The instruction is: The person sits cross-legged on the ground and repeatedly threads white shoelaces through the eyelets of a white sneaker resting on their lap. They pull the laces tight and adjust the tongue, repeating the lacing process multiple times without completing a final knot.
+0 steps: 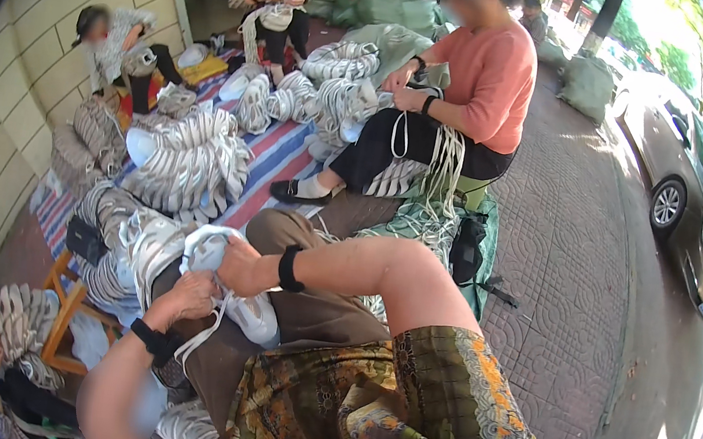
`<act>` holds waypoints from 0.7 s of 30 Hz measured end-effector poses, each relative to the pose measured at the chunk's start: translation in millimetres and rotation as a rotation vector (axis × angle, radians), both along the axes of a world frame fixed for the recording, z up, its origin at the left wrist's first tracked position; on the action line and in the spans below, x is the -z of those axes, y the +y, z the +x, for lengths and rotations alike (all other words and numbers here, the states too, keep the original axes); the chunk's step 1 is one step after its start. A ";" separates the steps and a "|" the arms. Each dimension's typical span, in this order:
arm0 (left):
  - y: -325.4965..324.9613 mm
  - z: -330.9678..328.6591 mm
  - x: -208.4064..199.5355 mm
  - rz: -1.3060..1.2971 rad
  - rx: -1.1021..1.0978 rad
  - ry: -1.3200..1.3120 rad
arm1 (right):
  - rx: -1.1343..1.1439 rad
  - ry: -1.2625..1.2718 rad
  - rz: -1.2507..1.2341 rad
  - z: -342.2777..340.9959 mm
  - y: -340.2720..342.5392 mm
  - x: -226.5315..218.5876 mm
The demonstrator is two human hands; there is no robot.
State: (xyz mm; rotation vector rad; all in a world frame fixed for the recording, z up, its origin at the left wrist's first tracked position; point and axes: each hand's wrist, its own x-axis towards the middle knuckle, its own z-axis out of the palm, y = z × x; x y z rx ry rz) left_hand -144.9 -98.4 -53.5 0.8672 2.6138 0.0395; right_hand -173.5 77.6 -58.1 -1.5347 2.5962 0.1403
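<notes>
A white sneaker (256, 321) rests across my lap, with its pale, padded collar lifted between my hands. My right hand (240, 267) is closed on the shoe's upper near the opening; some of its fingers are hidden behind the shoe. Close beside it, my left hand (190, 296) pinches at the lacing. A white shoelace (201, 340) hangs in a loop below the fingers, down over my brown trousers. The exact spot where the lace passes through the shoe is covered by the fingers. Against my left knee leans a row of nested white-and-beige shoe uppers (148, 246).
Rows of nested shoe uppers (190, 163) lie on a striped mat (275, 156). A wooden stool (65, 315) stands at left. A co-worker in a coral top (493, 87) handles laces; others sit farther back. A car (681, 174) is parked at right.
</notes>
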 end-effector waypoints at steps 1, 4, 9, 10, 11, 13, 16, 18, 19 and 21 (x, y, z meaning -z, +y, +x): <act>4.3 1.2 -8.1 -0.039 -0.009 -0.046 | 0.021 0.009 -0.037 2.1 3.8 -1.5; 2.3 5.3 -21.8 -0.103 0.015 -0.154 | 0.043 0.050 -0.194 12.1 7.7 -0.7; 0.6 -23.4 -20.2 -0.030 0.094 -0.427 | 0.096 0.042 -0.571 -20.6 -11.0 60.5; 6.9 -12.8 -28.9 0.100 -0.058 -0.459 | 0.143 -0.039 -0.576 -17.1 -16.0 51.3; 3.2 -14.9 -22.4 0.105 -0.082 -0.493 | 0.188 -0.120 -0.580 -12.9 -19.3 42.4; 4.6 -19.8 -17.5 0.122 -0.128 -0.558 | 0.221 -0.169 -0.577 -7.9 -16.8 36.7; -28.9 -41.7 20.8 -0.190 0.268 -0.190 | 0.194 -0.267 -0.684 -13.1 -34.5 43.7; -20.7 -43.7 35.3 -0.106 0.086 -0.150 | 0.185 -0.237 -0.660 -14.0 -24.4 48.8; -0.3 -33.2 27.2 -0.138 -0.008 -0.093 | 0.188 -0.218 -0.646 -14.6 -14.0 49.3; 16.4 -9.9 11.0 -0.221 -0.229 0.016 | 0.159 -0.189 -0.653 -2.3 -3.6 38.7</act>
